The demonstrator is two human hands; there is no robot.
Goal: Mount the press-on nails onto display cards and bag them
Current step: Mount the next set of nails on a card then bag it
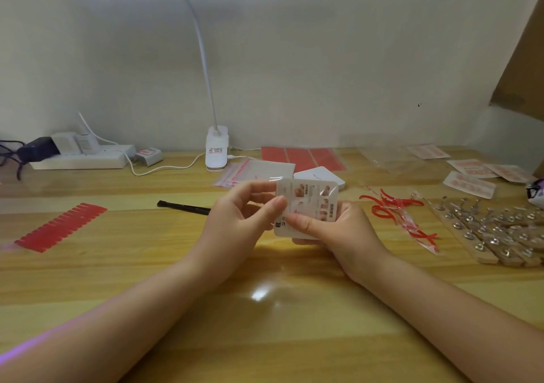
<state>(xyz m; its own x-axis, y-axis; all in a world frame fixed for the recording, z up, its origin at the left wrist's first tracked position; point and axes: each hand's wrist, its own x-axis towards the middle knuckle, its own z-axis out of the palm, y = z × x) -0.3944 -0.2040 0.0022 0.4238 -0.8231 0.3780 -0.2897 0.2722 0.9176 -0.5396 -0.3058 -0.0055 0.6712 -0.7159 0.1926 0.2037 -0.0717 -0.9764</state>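
Wood desk (88, 279), glossy, against a white wall (323, 73). Lamp (216, 147) clipped far centre, power strip (79, 158) far left. Both hands pinch a bagged card (306, 206) above desk centre: left hand (241, 220) on its left edge, right hand (338, 229) from below.

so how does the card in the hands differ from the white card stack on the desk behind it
The held card is gripped by the left hand and right hand, tilted up above the desk; the card stack lies flat, untouched. The held card shows printed pictures under glossy clear film; the stack's top looks nearly blank. Both are white with rounded corners.
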